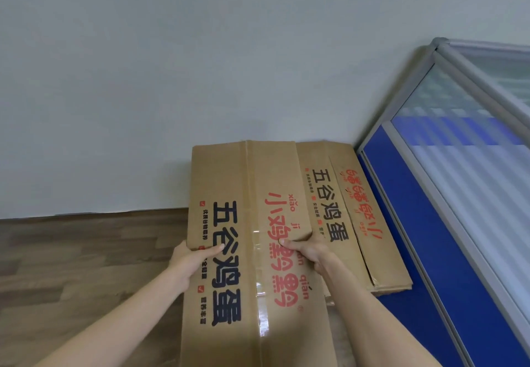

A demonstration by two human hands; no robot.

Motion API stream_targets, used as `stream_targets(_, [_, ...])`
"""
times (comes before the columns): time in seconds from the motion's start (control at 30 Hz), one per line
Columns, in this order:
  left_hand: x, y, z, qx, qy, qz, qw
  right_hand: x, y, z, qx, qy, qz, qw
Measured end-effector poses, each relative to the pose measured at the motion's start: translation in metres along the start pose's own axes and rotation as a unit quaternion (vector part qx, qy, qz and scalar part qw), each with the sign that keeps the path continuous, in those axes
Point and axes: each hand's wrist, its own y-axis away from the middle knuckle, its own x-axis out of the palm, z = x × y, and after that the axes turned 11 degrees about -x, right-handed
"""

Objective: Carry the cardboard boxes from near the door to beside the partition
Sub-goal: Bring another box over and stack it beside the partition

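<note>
I hold a brown cardboard box point(252, 177) with black and red printed characters and clear tape down its middle. My left hand point(190, 260) grips its left edge, thumb on top. My right hand point(308, 253) grips its right edge, thumb pressed on the top face. A second, similar cardboard box point(344, 217) lies on the floor just to the right of the held one, against the wall and touching the blue partition point(424, 237). The held box overlaps the left part of the second box.
A pale wall point(200, 80) stands straight ahead. The partition has a blue lower panel, a grey metal frame point(447, 206) and frosted glazing point(464, 143) above. Wood-pattern flooring point(86, 252) stretches to the left of the boxes.
</note>
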Motion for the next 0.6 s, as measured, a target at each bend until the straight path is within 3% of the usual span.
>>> stream_targets(0.4, [0.061,-0.161,-0.106,-0.012,-0.058,-0.034,0.998,-0.016,-0.182,0.035,0.029,-0.005,-0.020,0.999])
stream_targets(0.6, [0.083,-0.212,-0.118,0.019,-0.153,-0.114,0.982,0.001,-0.225,0.040,0.008,0.045,-0.022,0.999])
